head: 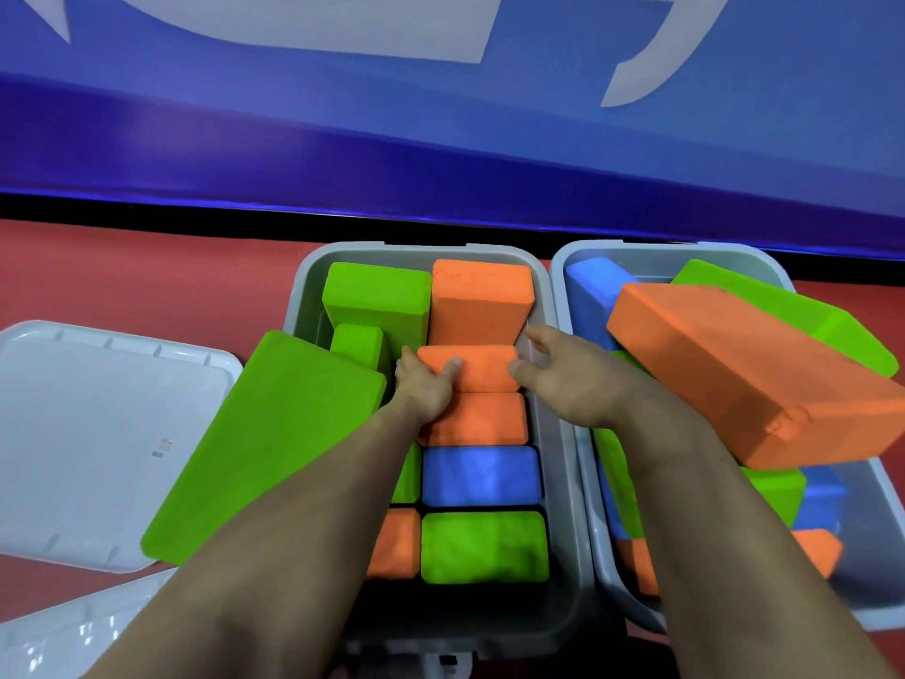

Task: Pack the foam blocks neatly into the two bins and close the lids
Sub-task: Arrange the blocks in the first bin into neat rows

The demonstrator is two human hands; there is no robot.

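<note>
I see both hands down in the left bin (303,306). My left hand (425,384) grips an orange block (482,367), thumb laid over its top and fingers (405,361) curled down its left side; the block stands on end, its long axis running left to right across the bin. My right hand (570,379) hovers just right of that block, its fingers loosely spread and holding nothing, the thumb tip close to the block's right end. Beyond the fingers stand a taller orange block (482,298) and a green block (374,298); nearer me sit a blue block (482,475) and another green one. A large green slab (274,443) leans on the bin's left rim. The right bin (583,286) holds loose blocks, with a big orange slab (754,370) tilted across them. A white lid (93,438) lies left on the red surface (147,272), below a blue banner (440,139).
</note>
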